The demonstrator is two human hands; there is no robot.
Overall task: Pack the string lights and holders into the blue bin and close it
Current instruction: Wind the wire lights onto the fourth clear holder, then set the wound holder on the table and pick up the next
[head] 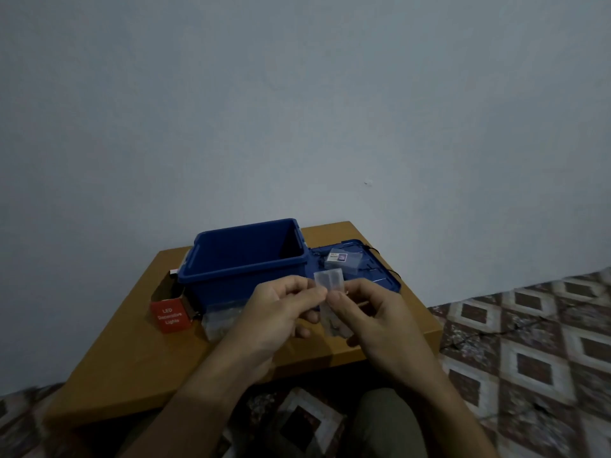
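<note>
While both hands were raised over the near half of the table (132, 358), the head view showed a small clear holder (327, 280) pinched between them. The left hand (281, 312) gripped the holder's lower left edge between thumb and curled forefinger. The right hand (373, 319) pinched the lower right edge in the same manner, with its other fingers loosely curled. The holder was in the air, just in front of the near right corner of the blue bin (244, 259) and not inside it.

The bin stood uncovered toward the far side of the table, its rim fully exposed. Its interior was too dark to tell the contents. The lid (370, 276) lay flat against the bin's right side, and its outer edge came close to the table's right edge. A small labelled clear box (340, 259) rested on the lid, and a thin dark cord (393, 272) ran along the lid's far and right edges. A red box (170, 315) marked "LED Decorative Lights" stood at the bin's left front corner. A clear bag (220, 320) lay between that box and the left hand, partly hidden by the hand.

Bare tabletop lay open at the near left. The table's far edge was near the wall (297, 110). Patterned floor (529, 342) lay to the right.
</note>
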